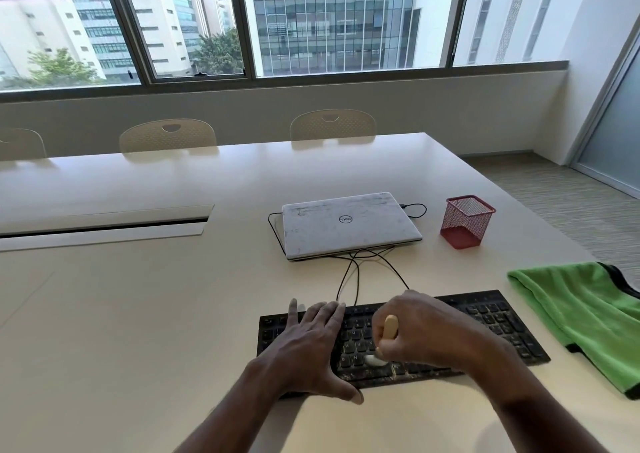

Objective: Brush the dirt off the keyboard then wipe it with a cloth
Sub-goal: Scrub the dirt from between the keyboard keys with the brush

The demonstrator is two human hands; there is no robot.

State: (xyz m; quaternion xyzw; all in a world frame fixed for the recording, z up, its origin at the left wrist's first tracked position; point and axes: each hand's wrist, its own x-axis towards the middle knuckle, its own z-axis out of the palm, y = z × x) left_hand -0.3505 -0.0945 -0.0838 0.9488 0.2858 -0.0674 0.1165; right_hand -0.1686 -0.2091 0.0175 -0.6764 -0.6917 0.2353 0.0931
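A black keyboard (485,328) is lying near the front edge of the pale tabletop (138,314), its keys speckled with dirt. The left hand (308,345) is lying flat and open across the keyboard's left part, holding nothing. The right hand (426,328) is closed around a small brush (389,328) with a pale wooden handle, its bristles touching the lower key rows. A green cloth (581,314) is lying just right of the keyboard, reaching the tabletop's edge. Beyond the keyboard, a closed white laptop (349,225) is showing a Dell logo, upside down from this view. Black cables (349,272) are running between laptop and keyboard. A red mesh pen holder (467,222) is standing right of the laptop.
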